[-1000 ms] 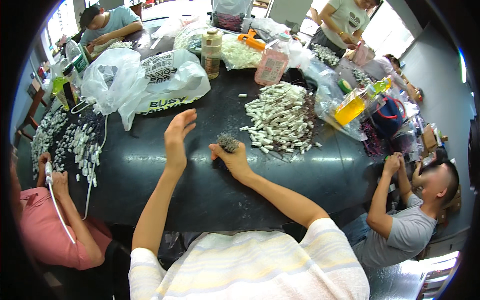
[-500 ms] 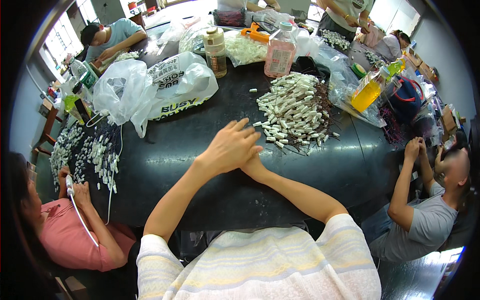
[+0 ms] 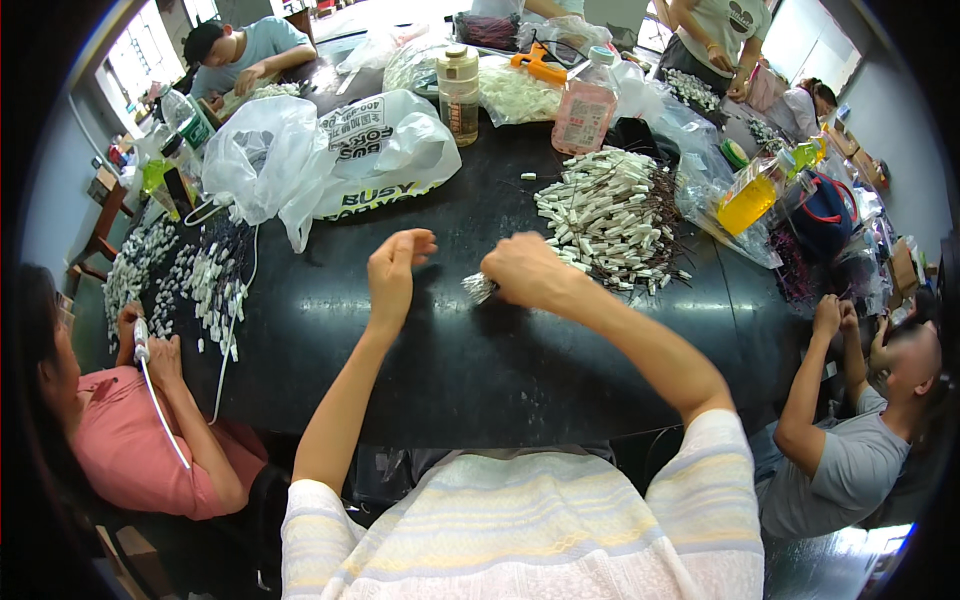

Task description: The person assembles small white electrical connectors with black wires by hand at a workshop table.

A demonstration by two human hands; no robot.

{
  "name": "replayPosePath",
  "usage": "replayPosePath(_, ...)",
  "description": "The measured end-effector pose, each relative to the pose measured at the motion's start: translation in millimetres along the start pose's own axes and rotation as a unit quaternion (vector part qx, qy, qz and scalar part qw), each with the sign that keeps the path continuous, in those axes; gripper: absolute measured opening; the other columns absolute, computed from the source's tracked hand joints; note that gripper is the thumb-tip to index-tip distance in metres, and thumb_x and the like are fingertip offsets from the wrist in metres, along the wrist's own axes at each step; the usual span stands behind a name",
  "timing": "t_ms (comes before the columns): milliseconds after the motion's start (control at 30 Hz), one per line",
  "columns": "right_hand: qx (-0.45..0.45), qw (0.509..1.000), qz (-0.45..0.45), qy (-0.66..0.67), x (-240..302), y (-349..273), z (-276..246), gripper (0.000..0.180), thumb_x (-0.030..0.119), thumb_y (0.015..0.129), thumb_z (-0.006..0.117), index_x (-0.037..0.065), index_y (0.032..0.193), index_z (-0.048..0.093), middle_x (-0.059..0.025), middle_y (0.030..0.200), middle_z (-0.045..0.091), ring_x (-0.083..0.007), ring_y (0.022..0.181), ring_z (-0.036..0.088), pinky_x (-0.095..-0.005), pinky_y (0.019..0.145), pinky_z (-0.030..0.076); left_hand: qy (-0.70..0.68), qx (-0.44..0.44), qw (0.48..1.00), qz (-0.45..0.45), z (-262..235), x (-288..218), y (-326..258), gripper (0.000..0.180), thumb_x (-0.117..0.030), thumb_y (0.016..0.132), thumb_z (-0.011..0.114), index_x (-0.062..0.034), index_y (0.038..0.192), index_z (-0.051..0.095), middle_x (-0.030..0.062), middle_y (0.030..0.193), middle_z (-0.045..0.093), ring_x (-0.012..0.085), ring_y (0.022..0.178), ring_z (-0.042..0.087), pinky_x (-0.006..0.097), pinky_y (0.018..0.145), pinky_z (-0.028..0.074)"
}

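Note:
My right hand (image 3: 522,268) is closed around a small bundle of whitish-tipped pieces (image 3: 478,289). The tips stick out on its left side, low over the black table; the rest of the bundle is hidden in my fist. To its left, my left hand (image 3: 394,268) is raised with nothing in it, the fingers stretched toward the right. Just beyond my right hand lies a large heap of white connectors on dark brown wires (image 3: 605,215). One loose white connector (image 3: 528,176) rests apart from the heap, at its far left.
A white plastic bag (image 3: 385,150), a brown-tinted bottle (image 3: 458,100) and a pink-liquid bottle (image 3: 585,110) stand beyond my hands. An orange glue gun (image 3: 538,64) lies behind them. Co-workers sit at left (image 3: 150,430) and right (image 3: 850,440). More connectors (image 3: 205,290) lie at left.
My hands were together, the left over the right; now they are apart. The left has moved left, and the right has turned over, showing the bundle in its grip.

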State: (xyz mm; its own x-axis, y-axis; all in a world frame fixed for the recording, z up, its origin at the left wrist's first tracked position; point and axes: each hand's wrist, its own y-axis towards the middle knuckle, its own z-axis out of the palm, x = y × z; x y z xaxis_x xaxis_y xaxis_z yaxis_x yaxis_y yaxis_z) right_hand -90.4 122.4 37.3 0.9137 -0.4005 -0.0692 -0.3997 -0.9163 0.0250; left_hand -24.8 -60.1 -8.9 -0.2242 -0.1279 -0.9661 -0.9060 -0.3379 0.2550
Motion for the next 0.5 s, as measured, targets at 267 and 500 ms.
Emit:
replayPosePath(267,0.158,0.795,-0.096,-0.578,33.7,35.3,-1.3,0.016,0.013,0.07,0.051,0.006,0.058,0.058,-0.0078,0.047,0.053,-0.0228,0.038,0.052,-0.0442,0.054,0.045,0.093,-0.132,0.986,0.034,-22.7,19.6,9.2,0.03,-0.019,0.09,0.04,0.0016,0.09,0.063,0.0081,0.083,0.064,0.0127,0.07,0.059,0.026,0.061,0.045)
replayPosePath(500,0.193,0.868,-0.105,-0.445,35.5,34.3,-15.1,0.018,0.02,0.075,0.054,0.006,0.072,0.064,-0.0123,0.057,0.06,-0.0283,0.052,0.062,-0.0475,0.076,0.041,0.076,-0.136,0.988,-0.018,-33.0,23.9,4.2,0.027,-0.015,0.09,0.042,0.0018,0.09,0.062,0.0079,0.083,0.064,0.0117,0.068,0.059,0.024,0.059,0.046)
